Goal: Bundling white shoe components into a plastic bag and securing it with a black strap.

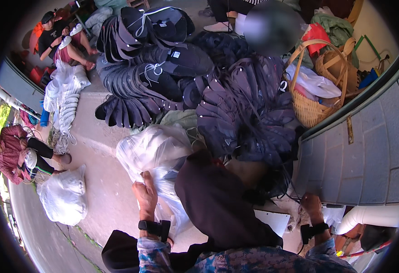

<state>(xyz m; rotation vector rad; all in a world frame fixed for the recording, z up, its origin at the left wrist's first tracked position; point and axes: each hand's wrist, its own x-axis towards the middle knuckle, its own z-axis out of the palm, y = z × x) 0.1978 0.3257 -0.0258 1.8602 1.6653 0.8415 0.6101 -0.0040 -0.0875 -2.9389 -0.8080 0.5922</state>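
Observation:
My left hand (146, 193) is closed on the edge of a clear plastic bag (156, 148), which bulges with pale contents beside my dark-trousered leg. At the right, my right hand (312, 207) is closed near a thin dark cord (292, 194) that runs up toward the dark pile; what its fingers hold is too small to make out. In front of me lies a heap of dark shoe uppers (249, 102), fanned out and strung together. Behind it are bundles of black shoe pieces (154, 66) tied with white string.
A woven basket (311, 111) with a white bag inside stands at the right by a grey tiled wall (358, 150). Left are a filled plastic bag (65, 195), white bundled shoes (67, 111) and two seated people. Another person sits at the back. A white pipe (368, 219) lies lower right.

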